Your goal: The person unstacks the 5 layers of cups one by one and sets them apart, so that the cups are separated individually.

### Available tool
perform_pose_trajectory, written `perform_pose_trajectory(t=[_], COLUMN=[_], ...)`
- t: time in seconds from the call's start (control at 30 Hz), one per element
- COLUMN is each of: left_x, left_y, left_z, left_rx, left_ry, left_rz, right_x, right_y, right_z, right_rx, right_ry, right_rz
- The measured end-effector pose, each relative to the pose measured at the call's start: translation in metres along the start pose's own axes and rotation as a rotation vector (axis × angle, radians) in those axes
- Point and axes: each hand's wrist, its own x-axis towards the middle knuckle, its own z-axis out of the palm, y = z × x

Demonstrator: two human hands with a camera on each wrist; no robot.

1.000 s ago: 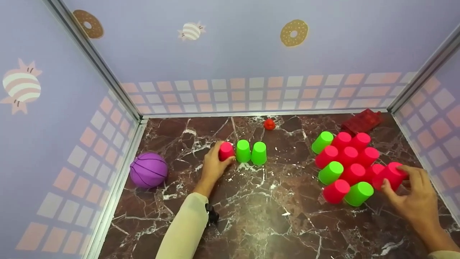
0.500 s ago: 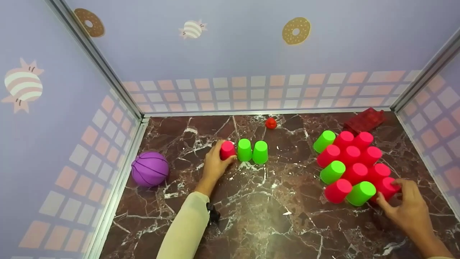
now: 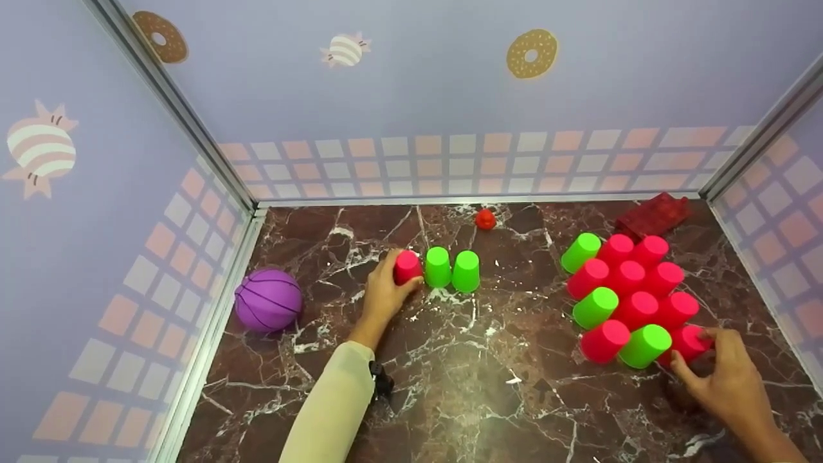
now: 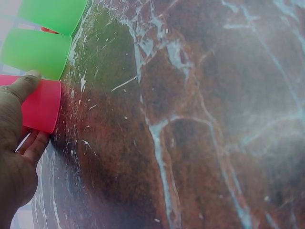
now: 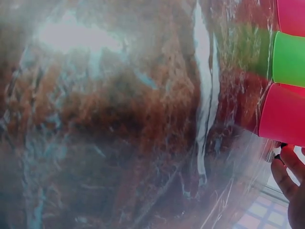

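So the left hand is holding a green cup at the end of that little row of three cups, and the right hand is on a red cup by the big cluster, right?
Not quite. The left hand holds a red cup, not a green one; the two green cups stand beside it in the row. The head view shows this, and the left wrist view agrees. The rest holds: the right hand is on a red cup at the edge of the big cluster.

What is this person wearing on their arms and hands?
Both hands are bare: no gloves or rings show on the left hand or the right hand. The left arm wears a long, pale cream sleeve down to the wrist, with a small black device at its cuff. Only a sliver of pale cuff shows at the right wrist.
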Motion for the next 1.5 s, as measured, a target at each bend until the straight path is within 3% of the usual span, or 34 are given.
perform_pose_trajectory(t=[0.2,0.3,0.47,0.57,0.63,0.73,0.97,1.03,1.1,1.17,1.2,1.23,1.4,1.5], left_x=[-0.001,0.000,0.004,0.008,0.009,0.008,0.001,0.001,0.002,0.004,0.004,0.005,0.005,0.006], left_y=[0.007,0.001,-0.034,-0.055,-0.058,-0.055,-0.020,-0.025,-0.020,-0.032,-0.027,-0.031,-0.027,-0.039], left_z=[-0.003,-0.001,0.019,0.032,0.033,0.031,0.010,0.014,0.012,0.019,0.016,0.017,0.015,0.022], left_rx=[0.031,0.009,0.029,0.079,0.086,0.075,0.000,0.009,0.005,0.017,0.019,0.015,0.009,0.036], left_ry=[-0.018,-0.005,0.047,0.058,0.051,0.046,0.042,0.060,0.036,0.051,0.035,0.030,0.022,0.022], left_rz=[-0.040,-0.018,0.073,0.090,0.084,0.075,0.059,0.064,0.041,0.057,0.045,0.053,0.054,0.045], right_x=[0.017,0.033,0.061,0.078,0.090,0.107,0.142,0.150,0.156,0.161,0.162,0.163,0.162,0.159], right_y=[-0.013,-0.023,-0.047,-0.066,-0.080,-0.100,-0.143,-0.153,-0.163,-0.172,-0.177,-0.181,-0.203,-0.213], right_z=[-0.005,-0.007,-0.004,0.000,0.003,0.010,0.041,0.053,0.064,0.077,0.083,0.088,0.116,0.133], right_rx=[0.010,0.032,0.059,0.057,0.045,0.029,0.031,0.026,0.024,0.022,0.024,0.025,0.038,0.053], right_ry=[0.057,0.081,0.096,0.057,0.016,-0.052,-0.176,-0.205,-0.222,-0.237,-0.246,-0.259,-0.358,-0.397], right_rz=[-0.051,-0.085,-0.134,-0.140,-0.144,-0.164,-0.199,-0.206,-0.215,-0.226,-0.227,-0.225,-0.199,-0.203])
